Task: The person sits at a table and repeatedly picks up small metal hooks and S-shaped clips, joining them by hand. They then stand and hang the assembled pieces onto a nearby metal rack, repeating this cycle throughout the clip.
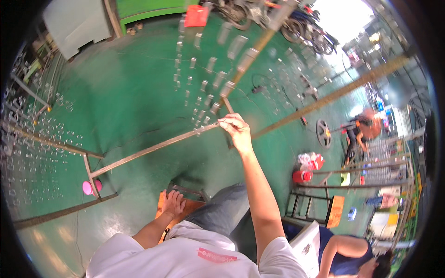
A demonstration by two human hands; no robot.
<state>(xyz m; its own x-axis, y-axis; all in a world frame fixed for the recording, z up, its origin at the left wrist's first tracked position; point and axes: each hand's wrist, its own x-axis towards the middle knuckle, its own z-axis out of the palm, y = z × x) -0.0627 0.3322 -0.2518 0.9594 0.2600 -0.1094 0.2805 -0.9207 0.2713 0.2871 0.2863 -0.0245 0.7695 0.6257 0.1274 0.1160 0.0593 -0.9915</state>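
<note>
Up on the slanted metal rail [153, 148], the right hand [236, 129] has its fingers pinched together on a small clear clip [200, 131] at the rail's upper end. More clear clips [211, 65] hang in rows beyond. The left hand [173, 204] rests flat, fingers spread, on an orange stool [161, 200] above the green floor [125, 92].

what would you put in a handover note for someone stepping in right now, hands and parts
Right hand: raised, fingertips pinched on a small clear clip at the end of the metal rack bar. Left hand: flat on the orange stool, holding nothing. Rows of clear clips already hang on the racks ahead and on the left rack. The bar near the right hand looks mostly bare, so much of it seems unfilled. Another person sits at lower right.
</note>
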